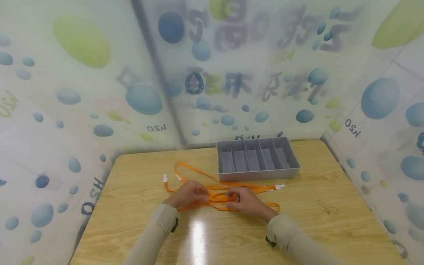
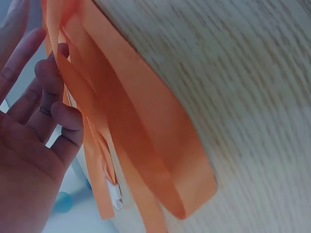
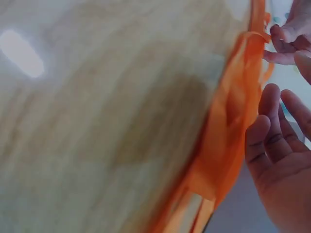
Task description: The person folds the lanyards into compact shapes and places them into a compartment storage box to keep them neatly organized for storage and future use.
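Note:
Several orange lanyards (image 1: 192, 169) with white clips (image 1: 279, 187) lie in a loose, tangled bundle across the table. My left hand (image 1: 190, 194) holds a lanyard band at the bundle's middle; in the left wrist view the band (image 2: 77, 92) runs across its curled fingers. My right hand (image 1: 246, 201) is at the bundle's right part, its fingers loosely bent beside the bands (image 3: 228, 131) and its thumb apart from them. Whether those fingers touch a band is hard to tell. A folded loop (image 2: 194, 179) hangs near the left hand.
Behind the lanyards stands a grey tray (image 1: 258, 175) with several long compartments, close to the table's back edge. The wooden table (image 1: 139, 206) meets patterned curtains (image 1: 205, 121) at the back and sides.

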Tool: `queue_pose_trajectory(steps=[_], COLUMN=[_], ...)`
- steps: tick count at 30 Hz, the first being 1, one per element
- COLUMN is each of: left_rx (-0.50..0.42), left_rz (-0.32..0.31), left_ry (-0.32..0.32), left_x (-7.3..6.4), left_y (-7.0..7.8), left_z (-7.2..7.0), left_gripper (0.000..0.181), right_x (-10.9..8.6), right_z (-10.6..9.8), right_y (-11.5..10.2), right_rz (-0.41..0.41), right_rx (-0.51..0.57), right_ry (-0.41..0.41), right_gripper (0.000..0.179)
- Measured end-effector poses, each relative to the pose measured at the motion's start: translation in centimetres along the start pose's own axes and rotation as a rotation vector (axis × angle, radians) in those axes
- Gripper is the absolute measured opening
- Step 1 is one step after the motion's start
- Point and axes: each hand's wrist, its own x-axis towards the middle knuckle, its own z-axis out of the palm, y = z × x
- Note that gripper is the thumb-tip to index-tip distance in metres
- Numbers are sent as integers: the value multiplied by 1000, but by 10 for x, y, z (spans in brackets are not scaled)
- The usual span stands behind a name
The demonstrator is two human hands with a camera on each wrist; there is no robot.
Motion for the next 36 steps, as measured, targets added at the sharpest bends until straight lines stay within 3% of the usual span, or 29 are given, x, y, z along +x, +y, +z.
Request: queue_pose_trajectory(steps=[7,15,27,36], left_rx=[19,5,2,-2], left_rz=[6,42,-35,-22], left_ry=[-25,-32,-17,-19], left_x=[-1,-2,-1,-2], left_y=[-4,-8,-5,-5], left_z=[1,2,4,4], left_gripper=[27,22,16,13], right_x=[-1,1,9,12], right_z=[12,22,35,44], right_y=[4,5,-6,-7], right_rz=[-8,-19,30,3], right_rx=[-64,-228,-327,-417], right_ry=[40,67,75,97], right_gripper=[35,36,37,34])
